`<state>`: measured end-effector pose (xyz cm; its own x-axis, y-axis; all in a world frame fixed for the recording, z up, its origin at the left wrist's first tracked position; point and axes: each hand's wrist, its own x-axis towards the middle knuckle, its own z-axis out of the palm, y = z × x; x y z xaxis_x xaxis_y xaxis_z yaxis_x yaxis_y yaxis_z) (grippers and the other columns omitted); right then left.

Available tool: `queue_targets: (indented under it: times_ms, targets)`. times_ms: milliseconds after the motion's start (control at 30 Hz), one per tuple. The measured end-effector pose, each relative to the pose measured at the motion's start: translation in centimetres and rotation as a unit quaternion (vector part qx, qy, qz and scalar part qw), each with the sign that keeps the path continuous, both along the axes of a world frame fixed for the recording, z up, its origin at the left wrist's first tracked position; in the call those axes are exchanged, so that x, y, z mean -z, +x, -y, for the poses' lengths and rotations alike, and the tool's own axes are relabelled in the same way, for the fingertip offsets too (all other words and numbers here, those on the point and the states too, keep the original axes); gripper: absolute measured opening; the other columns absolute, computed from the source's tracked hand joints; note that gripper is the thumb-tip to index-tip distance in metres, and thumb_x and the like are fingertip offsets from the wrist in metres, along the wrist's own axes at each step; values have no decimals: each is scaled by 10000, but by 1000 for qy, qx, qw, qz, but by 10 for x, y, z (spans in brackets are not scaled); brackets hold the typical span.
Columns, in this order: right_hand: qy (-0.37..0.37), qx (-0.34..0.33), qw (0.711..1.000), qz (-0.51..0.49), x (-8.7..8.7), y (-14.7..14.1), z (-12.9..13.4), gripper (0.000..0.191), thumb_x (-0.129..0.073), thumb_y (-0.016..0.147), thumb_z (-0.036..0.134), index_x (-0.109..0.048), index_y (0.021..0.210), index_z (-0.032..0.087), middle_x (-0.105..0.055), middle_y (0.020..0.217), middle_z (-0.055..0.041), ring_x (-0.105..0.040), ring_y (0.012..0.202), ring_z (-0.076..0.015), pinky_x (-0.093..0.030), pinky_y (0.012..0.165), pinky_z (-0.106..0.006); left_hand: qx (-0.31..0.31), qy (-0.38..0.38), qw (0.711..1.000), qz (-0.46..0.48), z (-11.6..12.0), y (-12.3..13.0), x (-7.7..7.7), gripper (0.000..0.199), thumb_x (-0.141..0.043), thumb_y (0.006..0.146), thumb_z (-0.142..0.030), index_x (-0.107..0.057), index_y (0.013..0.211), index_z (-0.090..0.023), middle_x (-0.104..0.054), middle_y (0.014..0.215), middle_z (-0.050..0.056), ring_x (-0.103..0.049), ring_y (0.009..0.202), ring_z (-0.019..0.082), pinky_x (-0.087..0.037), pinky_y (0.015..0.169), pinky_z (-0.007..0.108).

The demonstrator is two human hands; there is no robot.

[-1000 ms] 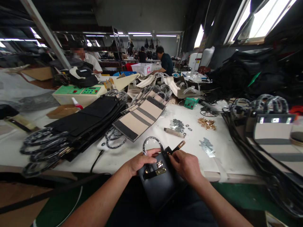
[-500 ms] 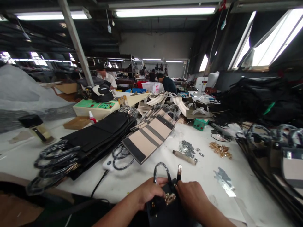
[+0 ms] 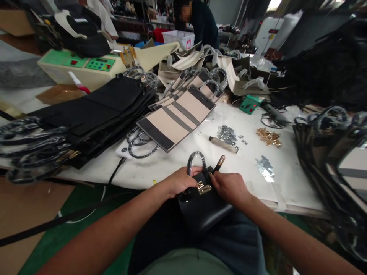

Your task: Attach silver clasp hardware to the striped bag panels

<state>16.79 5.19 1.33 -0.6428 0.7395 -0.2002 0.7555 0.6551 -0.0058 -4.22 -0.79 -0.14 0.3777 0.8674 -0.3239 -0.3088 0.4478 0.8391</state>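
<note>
A small black handbag rests against my lap at the table's front edge, its plastic-wrapped handle standing up. Gold-coloured clasp hardware shows on its upper front. My left hand grips the bag's top edge by the handle, thumb on the front near the clasp. My right hand is closed on a narrow black strap with a gold metal end, which points up and away at the bag's right side. The fingertips of my right hand are partly hidden.
On the white table lie silver plates, gold fittings, flat metal pieces and a taped rod-like tool. Black bag panels are stacked left, beige-lined panels mid-table, more pieces right. A co-worker bends beyond.
The camera has tilted downward, so more of the bag, my lap and my forearms shows. Both hands keep their grip on the bag and strap; the strap now leans further right.
</note>
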Motion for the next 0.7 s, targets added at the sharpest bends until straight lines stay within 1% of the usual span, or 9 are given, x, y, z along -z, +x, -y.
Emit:
queue_targets:
  times_ms: [133,267,400,500,600,633,700]
  targets:
    - [-11,16,1000,-17,3,-1,0,446,-389,1097,421,-660,821,199,-771,755,-57,-721,679,-203,-178,582,-345,-1,-1,1000,-21,-1,1,-4,650,-663,632,-57,-730,1269,-171,-771,1135,112,-721,1000,284,-556,784,317]
    - [-17,30,999,-22,6,-1,1,454,-391,1096,426,-648,798,199,-763,747,-54,-714,685,-196,-182,591,-345,-4,9,999,-46,-2,1,-7,651,-651,631,-53,-735,1264,-175,-766,1153,108,-712,1017,284,-551,861,345]
    - [-21,47,998,-18,9,-2,2,449,-397,1091,430,-642,793,201,-768,758,-64,-706,680,-198,-191,596,-341,-12,15,998,-52,-2,1,-4,655,-650,638,-58,-733,1276,-179,-756,1206,106,-708,1054,289,-542,904,352]
    - [-24,60,998,-25,11,-2,3,454,-390,1087,440,-632,784,205,-764,763,-71,-695,677,-202,-199,599,-339,-18,8,998,-57,-2,1,-1,669,-654,643,-58,-721,1298,-176,-768,1165,104,-717,1004,280,-547,885,346]
    - [-34,68,995,-58,11,1,2,442,-380,1080,440,-609,778,212,-733,735,-66,-660,653,-204,-221,604,-334,-11,-14,999,-28,-2,-1,1,674,-650,640,-51,-720,1298,-178,-785,1101,93,-728,949,257,-552,826,313]
    - [-50,67,993,-82,11,3,1,438,-379,1076,443,-597,772,215,-714,717,-58,-640,643,-199,-238,608,-329,-8,-23,1000,-6,-2,-2,2,672,-650,636,-50,-723,1292,-179,-786,1108,91,-731,943,248,-551,806,297]
    - [-112,71,979,-154,7,11,-2,456,-388,1064,487,-566,740,221,-663,682,-31,-597,632,-185,-286,617,-311,-5,-40,998,43,-1,-6,3,650,-662,638,-56,-732,1273,-175,-779,1165,96,-738,956,234,-554,804,278]
